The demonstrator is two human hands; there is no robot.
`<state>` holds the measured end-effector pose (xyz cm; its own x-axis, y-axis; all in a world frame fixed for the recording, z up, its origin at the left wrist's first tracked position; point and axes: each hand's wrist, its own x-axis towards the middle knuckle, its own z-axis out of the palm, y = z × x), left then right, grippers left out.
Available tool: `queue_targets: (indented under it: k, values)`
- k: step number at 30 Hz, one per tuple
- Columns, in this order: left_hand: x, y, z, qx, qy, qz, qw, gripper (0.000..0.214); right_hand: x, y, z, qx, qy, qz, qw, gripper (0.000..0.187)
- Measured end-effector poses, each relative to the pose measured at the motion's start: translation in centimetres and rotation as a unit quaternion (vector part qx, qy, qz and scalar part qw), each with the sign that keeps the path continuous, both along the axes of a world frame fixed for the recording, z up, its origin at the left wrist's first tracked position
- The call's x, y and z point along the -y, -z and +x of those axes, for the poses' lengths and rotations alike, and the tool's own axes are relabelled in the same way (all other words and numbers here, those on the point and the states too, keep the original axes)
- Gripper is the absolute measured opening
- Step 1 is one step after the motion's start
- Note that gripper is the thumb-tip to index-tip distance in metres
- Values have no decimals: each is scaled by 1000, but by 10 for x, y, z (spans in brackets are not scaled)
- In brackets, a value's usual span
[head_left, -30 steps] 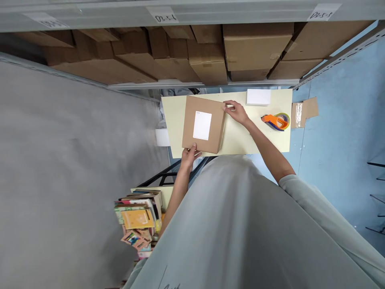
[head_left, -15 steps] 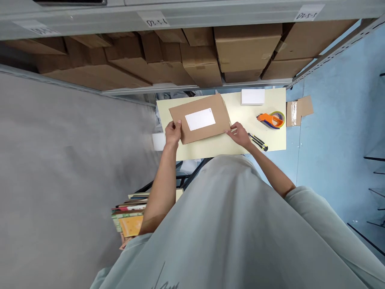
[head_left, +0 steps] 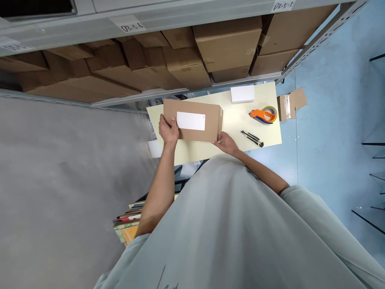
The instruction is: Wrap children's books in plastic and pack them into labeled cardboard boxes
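Cardboard box (head_left: pixel 211 121) held at the surface's (head_left: pixel 234 116) left half

The box's left end is clasped by the left hand (head_left: pixel 169 130). Its near right corner is touched by the right hand (head_left: pixel 226 143), fingers half curled; whether it grips cannot be told. A tape dispenser (head_left: pixel 262 115) is seen near the surface's right edge, a cutter (head_left: pixel 252 139) towards the near right corner, a white box (head_left: pixel 242 94) by the far edge. Cartons (head_left: pixel 228 44) are carried on a shelf (head_left: pixel 180 18).

The cream tabletop (head_left: pixel 192 152) supports a white box (head_left: pixel 242 94) at its far edge, an orange tape dispenser (head_left: pixel 261 115) at right, and a utility knife (head_left: pixel 252 138) nearer.
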<state>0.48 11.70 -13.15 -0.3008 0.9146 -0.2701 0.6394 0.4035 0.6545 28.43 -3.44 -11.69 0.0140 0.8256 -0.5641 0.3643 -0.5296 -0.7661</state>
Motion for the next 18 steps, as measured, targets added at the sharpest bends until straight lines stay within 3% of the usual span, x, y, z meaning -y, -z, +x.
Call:
queue_targets:
  k: [5,8,10,14,18]
  values:
    - [56,-13,-6,-15,-9,5,1000,90,-17,-4,24,-35,-62,-31,997,50]
    - [89,-20,-10,10,-32,-20,999,96,-46,0,46,-8,-5,23,1000,48]
    - [104,-22,-12,43,-48,-41,997,97,-72,9,58,11,42,87,995,57]
    - [111,-18,-21,82,-67,-40,994,87,-118,28,64,3,0,140,990,84]
    - [101,-2,-39,92,-36,-10,995,69,-122,28,62,12,-37,128,991,89]
